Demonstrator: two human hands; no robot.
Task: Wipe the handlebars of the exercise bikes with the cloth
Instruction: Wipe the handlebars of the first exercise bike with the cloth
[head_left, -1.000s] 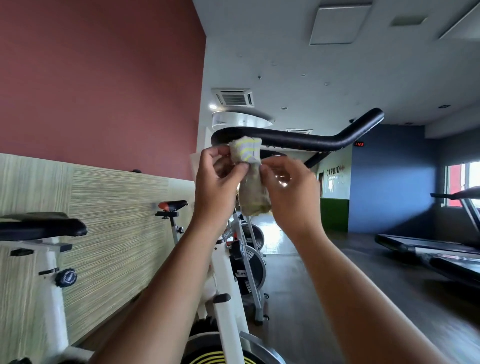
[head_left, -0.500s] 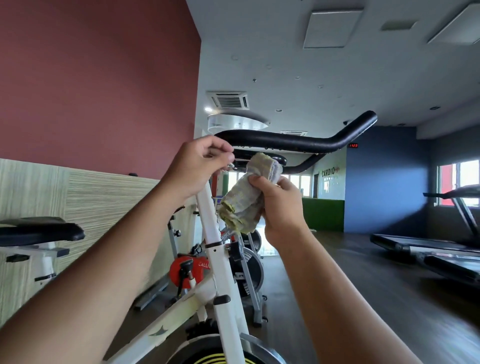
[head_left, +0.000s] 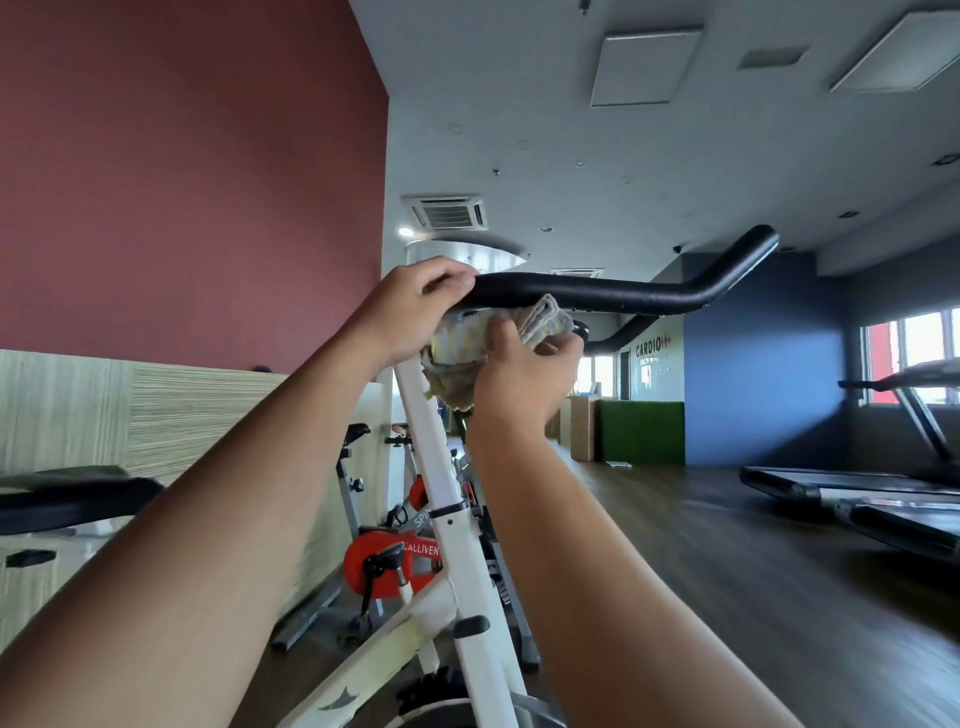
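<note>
The left hand (head_left: 410, 312) curls its fingers over the near end of the black handlebar (head_left: 623, 297); the right hand (head_left: 524, 376) holds the bunched cloth (head_left: 548, 319) just under the bar, seemingly touching it. Bunched so thickly, the cloth could slip loose or miss the bar's top.

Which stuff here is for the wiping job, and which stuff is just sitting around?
For the job:
cloth, held in the right hand
black handlebar, gripped by the left hand

Just sitting around:
treadmill
green block
ceiling vent
</note>
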